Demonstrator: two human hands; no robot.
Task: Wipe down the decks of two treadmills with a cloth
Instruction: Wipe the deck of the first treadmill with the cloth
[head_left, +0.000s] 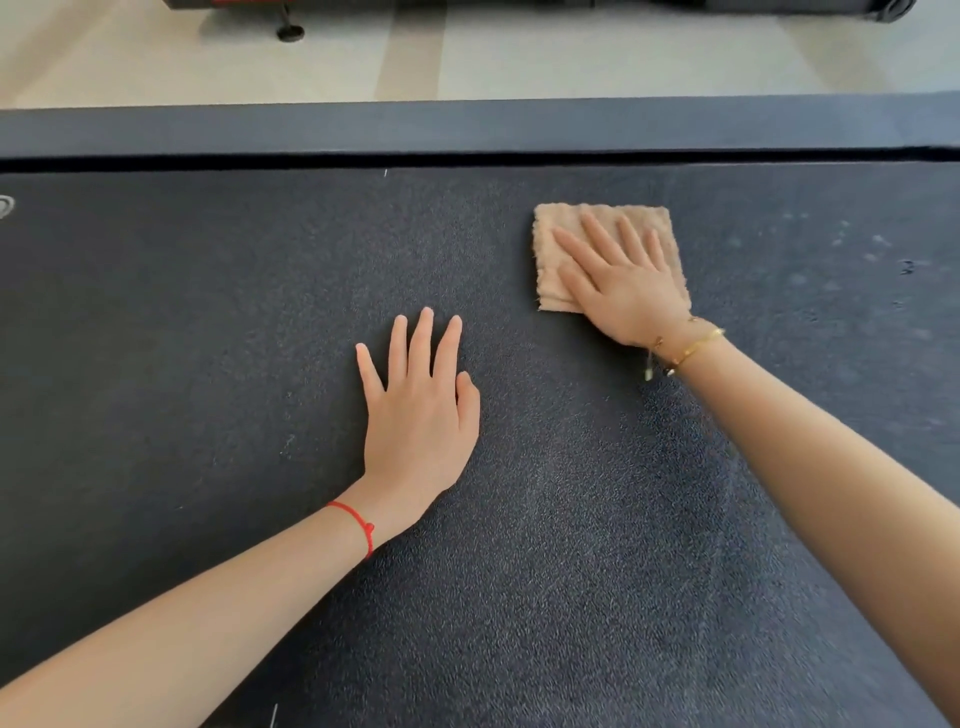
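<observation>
A dark treadmill deck (571, 545) fills nearly the whole view, its belt a charcoal, finely grained rubber with a speckled sheen. The stretch near the middle and lower right looks lighter and mottled, and pale dusty smudges dot the belt toward the right edge. Along the far side runs a smooth, dark blue-grey side rail (467, 127), set off from the belt by a narrow black gap. Beyond the rail lies a pale floor (623, 57) with broad cream stripes, and at the top edge stands the base of another dark machine (519, 4), with a round black foot (290, 32) on a thin stem resting on the floor.

Both forearms reach in from the bottom corners. The left hand (415, 415) lies flat on the bare belt, palm down, fingers straight and slightly spread, holding nothing. A thin red string bracelet (358, 525) circles that wrist.

The cloth (608, 215) is a peach-tan, fuzzy square folded into layers, lying flat on the belt in the far right part of the deck, short of the rail. The right hand (618, 286) presses down on it with straight, spread fingers, the palm covering its near right corner. A slim gold chain bracelet (688, 349) sits on the right wrist.

At the far left edge of the belt a pale curved logo mark (5, 205) is cut off by the frame and cannot be read.
</observation>
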